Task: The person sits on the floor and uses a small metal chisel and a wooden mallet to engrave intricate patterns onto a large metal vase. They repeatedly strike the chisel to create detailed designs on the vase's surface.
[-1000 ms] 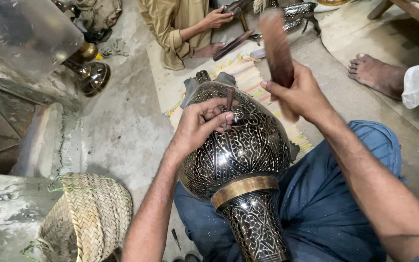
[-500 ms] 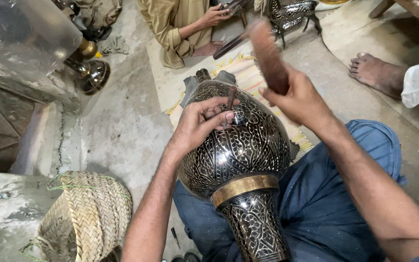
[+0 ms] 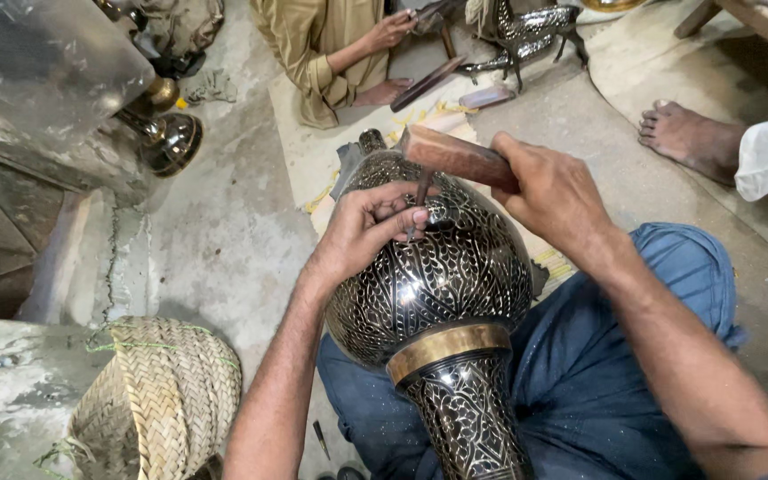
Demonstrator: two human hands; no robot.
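Here, best to keep left hand pinched tight on thin chisel against engraved vase, right hand clamped round wooden mallet, tapping lightly, squarely.

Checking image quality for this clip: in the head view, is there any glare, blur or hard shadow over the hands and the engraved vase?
Head view: soft, even light, no hard shadows; bright glints on the vase and its brass band; left hand, right hand and wooden mallet sharp; mild wide-angle stretch at the edges.
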